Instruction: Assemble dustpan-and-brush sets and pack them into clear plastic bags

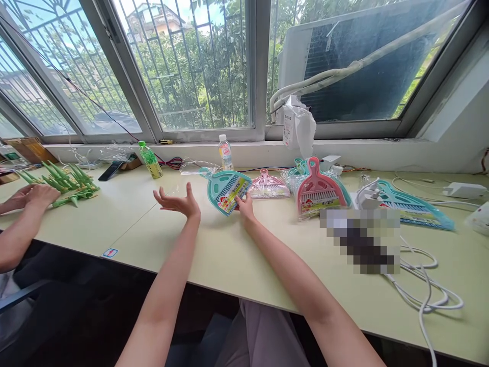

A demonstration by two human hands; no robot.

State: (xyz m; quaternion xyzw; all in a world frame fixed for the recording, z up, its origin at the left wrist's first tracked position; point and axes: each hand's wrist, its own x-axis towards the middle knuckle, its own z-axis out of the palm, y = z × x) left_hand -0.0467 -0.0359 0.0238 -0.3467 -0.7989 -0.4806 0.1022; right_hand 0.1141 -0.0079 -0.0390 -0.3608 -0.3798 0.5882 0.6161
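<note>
My right hand [245,205] grips the lower right edge of a teal mini dustpan and brush set [223,187], which has a yellow printed label and seems to be in clear plastic. The set is tilted, with its handle up to the left. Just left of it, my left hand [178,201] is raised over the table, palm up, fingers spread, holding nothing. Behind my right hand lies a pink dustpan set [269,186] in plastic. A red dustpan set [320,191] leans on teal ones further right.
Another person's hands [40,196] touch a bunch of green stalks [72,183] at the left. A green-capped bottle [150,160] and a white-capped bottle [225,153] stand near the sill. At right are a teal dustpan set [416,209], white cables [428,285] and a blurred dark object.
</note>
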